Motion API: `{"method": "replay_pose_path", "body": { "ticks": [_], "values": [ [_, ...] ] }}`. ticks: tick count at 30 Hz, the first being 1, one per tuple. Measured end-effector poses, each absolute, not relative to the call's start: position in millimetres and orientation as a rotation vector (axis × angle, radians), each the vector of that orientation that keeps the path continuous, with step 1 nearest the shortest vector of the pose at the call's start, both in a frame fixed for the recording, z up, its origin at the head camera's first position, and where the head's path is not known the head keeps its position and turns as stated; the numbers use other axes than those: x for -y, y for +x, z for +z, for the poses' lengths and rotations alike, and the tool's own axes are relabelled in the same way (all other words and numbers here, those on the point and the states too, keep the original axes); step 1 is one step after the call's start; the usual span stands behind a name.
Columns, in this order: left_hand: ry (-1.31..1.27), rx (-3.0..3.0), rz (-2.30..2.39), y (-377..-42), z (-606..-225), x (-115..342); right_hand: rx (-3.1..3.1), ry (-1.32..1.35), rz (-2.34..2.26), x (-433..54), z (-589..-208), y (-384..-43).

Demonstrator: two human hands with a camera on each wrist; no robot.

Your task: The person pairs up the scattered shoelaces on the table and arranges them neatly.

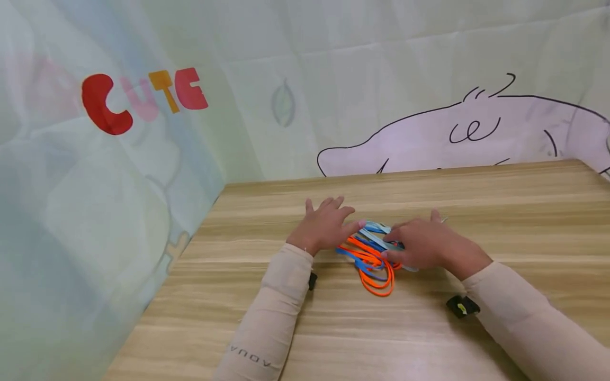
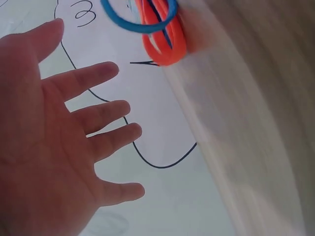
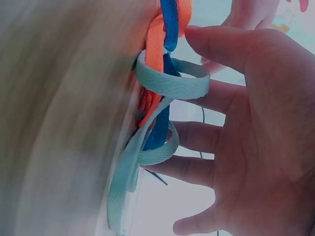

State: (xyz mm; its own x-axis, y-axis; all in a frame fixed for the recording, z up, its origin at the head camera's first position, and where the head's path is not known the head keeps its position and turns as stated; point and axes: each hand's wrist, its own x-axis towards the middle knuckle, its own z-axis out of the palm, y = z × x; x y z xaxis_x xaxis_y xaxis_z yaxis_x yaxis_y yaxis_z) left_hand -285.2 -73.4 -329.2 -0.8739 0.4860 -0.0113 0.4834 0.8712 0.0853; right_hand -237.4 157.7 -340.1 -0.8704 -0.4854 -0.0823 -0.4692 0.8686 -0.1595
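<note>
A loose tangle of flat shoelaces lies on the table: an orange shoelace (image 1: 369,257), a blue shoelace (image 1: 349,255) and a pale blue-green shoelace (image 3: 172,88). My left hand (image 1: 324,223) hovers at the tangle's left side with its fingers spread; in the left wrist view its palm holds nothing. My right hand (image 1: 429,244) reaches over the right side of the laces. In the right wrist view its fingers are fairly straight and sit behind the pale loops, while the thumb is at the orange lace's edge. Some fingertips are hidden by the laces.
The wood-grain table (image 1: 371,338) extends around the laces and ends at a back edge. Behind and to the left hang printed cloth sheets (image 1: 267,63) with cartoon drawings and letters. A small black device (image 1: 462,306) is at the right wrist.
</note>
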Motion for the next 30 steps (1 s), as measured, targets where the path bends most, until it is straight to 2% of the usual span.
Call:
{"method": "replay_pose_path", "body": {
  "ticks": [14,30],
  "values": [
    [0.871,-2.956,-0.018,-274,-334,55,-2.893,-0.918,-0.229,-145,-337,-230],
    [1.024,-2.993,-0.262,-267,-340,40,-2.877,-0.944,-0.279,-142,-336,-227]
  ]
}}
